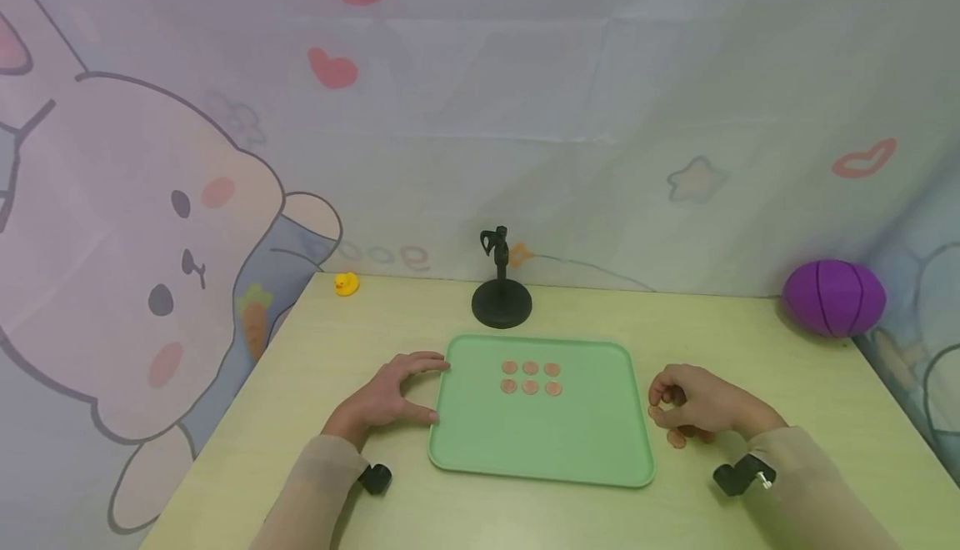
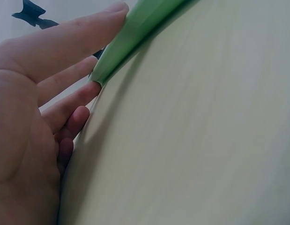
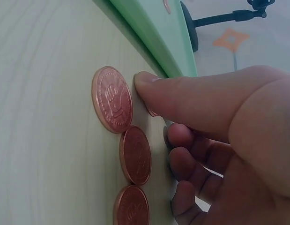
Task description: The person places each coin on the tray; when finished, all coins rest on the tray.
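A green tray [image 1: 540, 450] lies on the table with several copper coins [image 1: 530, 368] in two short rows on its far half. My left hand [image 1: 390, 392] is at the tray's left edge, its thumb and fingers fairly straight and touching the rim [image 2: 130, 37]. Beside the tray's right edge, my right hand [image 1: 697, 400] pinches a copper coin [image 3: 152, 111] low over the table; the thumb covers most of it. Three more copper coins [image 3: 113, 99] lie in a line on the table by that hand, the closest embossed with a hand design.
Behind the tray stands a black stand with a round base [image 1: 502, 304]. A small yellow duck [image 1: 347, 284] sits at the table's far left corner, and a purple ball [image 1: 834, 298] at the far right. A printed cloth [image 1: 480, 117] hangs behind the table.
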`<state>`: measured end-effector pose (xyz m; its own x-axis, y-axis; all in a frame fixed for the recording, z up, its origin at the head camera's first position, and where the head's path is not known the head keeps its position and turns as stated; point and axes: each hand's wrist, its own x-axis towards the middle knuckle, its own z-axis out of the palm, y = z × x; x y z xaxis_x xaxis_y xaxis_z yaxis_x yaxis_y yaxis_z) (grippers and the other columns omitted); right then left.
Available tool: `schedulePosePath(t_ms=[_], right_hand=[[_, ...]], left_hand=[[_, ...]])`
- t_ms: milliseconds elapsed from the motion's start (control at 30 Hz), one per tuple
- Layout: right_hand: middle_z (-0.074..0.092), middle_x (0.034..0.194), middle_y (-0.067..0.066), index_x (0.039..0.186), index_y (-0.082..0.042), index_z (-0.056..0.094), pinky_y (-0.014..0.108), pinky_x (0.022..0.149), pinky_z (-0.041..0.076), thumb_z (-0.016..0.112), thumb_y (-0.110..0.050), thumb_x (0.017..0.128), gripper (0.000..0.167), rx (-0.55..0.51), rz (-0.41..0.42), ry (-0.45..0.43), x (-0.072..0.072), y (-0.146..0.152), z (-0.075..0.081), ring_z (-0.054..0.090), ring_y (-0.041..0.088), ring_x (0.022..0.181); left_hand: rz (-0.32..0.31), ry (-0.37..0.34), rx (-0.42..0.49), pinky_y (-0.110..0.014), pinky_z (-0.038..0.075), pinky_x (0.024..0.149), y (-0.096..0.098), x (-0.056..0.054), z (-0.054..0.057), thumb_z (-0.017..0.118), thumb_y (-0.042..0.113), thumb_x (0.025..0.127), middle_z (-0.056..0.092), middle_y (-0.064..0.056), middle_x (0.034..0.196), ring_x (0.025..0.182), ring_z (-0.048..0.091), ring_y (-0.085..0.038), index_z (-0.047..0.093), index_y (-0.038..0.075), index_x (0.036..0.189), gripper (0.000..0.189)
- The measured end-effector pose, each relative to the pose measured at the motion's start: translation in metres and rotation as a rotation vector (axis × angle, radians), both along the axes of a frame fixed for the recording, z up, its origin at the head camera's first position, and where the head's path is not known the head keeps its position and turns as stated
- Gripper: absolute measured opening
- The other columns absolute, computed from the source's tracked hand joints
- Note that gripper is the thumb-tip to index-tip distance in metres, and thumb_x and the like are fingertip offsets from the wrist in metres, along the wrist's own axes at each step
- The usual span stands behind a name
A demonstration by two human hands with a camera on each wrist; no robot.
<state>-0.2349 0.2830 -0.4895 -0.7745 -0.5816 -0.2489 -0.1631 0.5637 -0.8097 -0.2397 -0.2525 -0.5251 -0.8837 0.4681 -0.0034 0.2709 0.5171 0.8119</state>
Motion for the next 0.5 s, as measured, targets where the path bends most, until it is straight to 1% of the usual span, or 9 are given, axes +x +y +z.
schedulePosePath(t_ms=[167, 400, 500], right_hand=[[0.066, 0.065, 0.012, 0.108, 0.003, 0.056, 0.021, 0.040, 0.039, 0.071, -0.016, 0.102, 0.024, 0.003, 0.018, 0.000, 0.0015, -0.0005, 0.0005, 0.049, 0.013, 0.049], [0.066, 0.064, 0.010, 0.107, 0.000, 0.057, 0.020, 0.041, 0.039, 0.072, -0.018, 0.101, 0.024, 0.024, 0.016, 0.040, 0.0011, -0.0006, 0.0019, 0.051, 0.012, 0.049], [0.066, 0.065, 0.010, 0.106, 0.000, 0.058, 0.020, 0.041, 0.039, 0.072, -0.018, 0.101, 0.024, 0.018, 0.021, 0.031, 0.0011, -0.0007, 0.0021, 0.051, 0.013, 0.050]], left_hand=[[-0.004, 0.002, 0.005, -0.064, 0.024, 0.121, 0.0002, -0.0001, -0.0013, 0.096, 0.035, 0.074, 0.048, 0.003, 0.160, 0.147, 0.034, -0.030, 0.064, 0.028, 0.144, 0.077], [0.003, -0.002, -0.007, -0.063, 0.024, 0.122, 0.0011, -0.0003, 0.0012, 0.096, 0.034, 0.075, 0.047, 0.001, 0.161, 0.149, 0.034, -0.030, 0.064, 0.028, 0.144, 0.076], [-0.005, 0.009, -0.008, -0.065, 0.024, 0.121, 0.0013, -0.0005, 0.0010, 0.095, 0.034, 0.076, 0.047, -0.001, 0.161, 0.148, 0.034, -0.032, 0.063, 0.026, 0.145, 0.076]])
